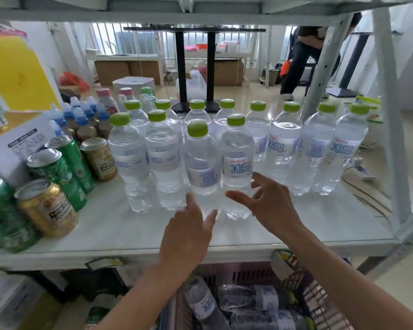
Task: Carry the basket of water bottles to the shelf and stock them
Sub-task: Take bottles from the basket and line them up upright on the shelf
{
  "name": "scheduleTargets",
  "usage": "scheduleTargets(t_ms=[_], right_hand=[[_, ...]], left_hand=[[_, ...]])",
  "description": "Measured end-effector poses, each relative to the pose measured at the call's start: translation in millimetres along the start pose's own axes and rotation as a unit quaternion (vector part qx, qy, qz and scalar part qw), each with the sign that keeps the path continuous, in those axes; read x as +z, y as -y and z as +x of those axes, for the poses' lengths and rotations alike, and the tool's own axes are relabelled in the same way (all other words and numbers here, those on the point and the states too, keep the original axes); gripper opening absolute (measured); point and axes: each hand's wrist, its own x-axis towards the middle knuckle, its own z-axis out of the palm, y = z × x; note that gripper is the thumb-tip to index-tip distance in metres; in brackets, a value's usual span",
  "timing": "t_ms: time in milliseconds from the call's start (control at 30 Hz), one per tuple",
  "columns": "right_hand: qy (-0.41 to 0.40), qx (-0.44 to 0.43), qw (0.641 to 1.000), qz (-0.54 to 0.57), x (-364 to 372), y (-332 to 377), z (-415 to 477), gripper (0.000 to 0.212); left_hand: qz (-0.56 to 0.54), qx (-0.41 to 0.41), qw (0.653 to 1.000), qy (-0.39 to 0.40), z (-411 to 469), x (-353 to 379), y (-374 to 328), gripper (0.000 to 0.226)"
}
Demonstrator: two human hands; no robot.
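Note:
Several clear water bottles with green caps stand in rows on the white shelf board (320,225). Two stand nearest me: one (202,163) with its label turned away and one (237,163) with blue lettering facing me. My left hand (188,232) is spread open just below and in front of the first, fingertips at its base. My right hand (270,198) hovers open beside the foot of the second, thumb and fingers apart. Below the shelf sits a purple basket (320,303) with several more bottles (246,298) lying in it.
Green and gold drink cans (48,206) crowd the shelf's left side, with small blue-capped bottles (86,117) and a yellow box (17,75) behind. A slanted shelf brace (324,65) and an upright post (389,115) stand at right. A person (303,53) stands beyond the shelf.

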Motion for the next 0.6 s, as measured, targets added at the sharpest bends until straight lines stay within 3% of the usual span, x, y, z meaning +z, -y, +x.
scheduleTargets(t_ms=[100, 300, 433, 600], right_hand=[[0.012, 0.008, 1.000, 0.010, 0.7, 0.2, 0.0, 0.060], [0.019, 0.020, 0.999, 0.024, 3.6, -2.0, 0.8, 0.048], [0.004, 0.033, 0.998, 0.050, 11.4, -7.7, 1.8, 0.051], [-0.005, 0.030, 0.996, 0.088, 22.8, -10.7, 4.0, 0.055]], left_hand=[[0.008, 0.006, 1.000, -0.010, -5.2, 1.2, 1.4, 0.069], [0.135, 0.020, 0.990, -0.020, -2.4, 4.0, -6.1, 0.074], [0.159, 0.016, 0.987, -0.018, -0.1, 8.4, -4.0, 0.076], [0.018, 0.005, 0.999, -0.040, -10.2, 16.4, 4.5, 0.065]])
